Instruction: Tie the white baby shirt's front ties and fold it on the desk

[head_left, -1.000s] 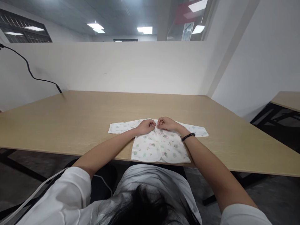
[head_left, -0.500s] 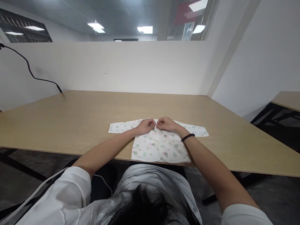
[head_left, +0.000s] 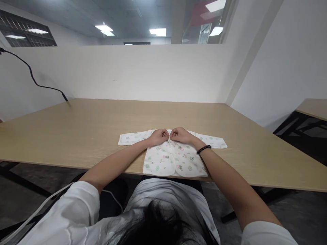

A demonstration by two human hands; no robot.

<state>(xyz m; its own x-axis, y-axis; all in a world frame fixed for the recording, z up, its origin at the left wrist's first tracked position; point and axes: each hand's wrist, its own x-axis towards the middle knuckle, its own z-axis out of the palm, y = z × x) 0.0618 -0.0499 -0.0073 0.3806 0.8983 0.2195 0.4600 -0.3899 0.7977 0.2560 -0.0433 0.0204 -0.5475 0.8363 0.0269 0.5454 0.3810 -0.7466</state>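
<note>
A small white baby shirt (head_left: 166, 160) with a pastel print lies flat on the wooden table (head_left: 89, 129), sleeves spread left and right, hem at the near edge. My left hand (head_left: 158, 136) and my right hand (head_left: 180, 134) meet at the shirt's neckline, both with fingers curled in a pinch on the front opening. A black bead bracelet (head_left: 203, 149) is on my right wrist.
White partition walls (head_left: 133, 73) close the table at the back and right. A black cable (head_left: 33, 80) hangs down to the table's far left corner. Another table edge (head_left: 313, 109) shows at the far right.
Both hands stay pinched together at the neckline; they have shifted very slightly, and the shirt lies as before.
</note>
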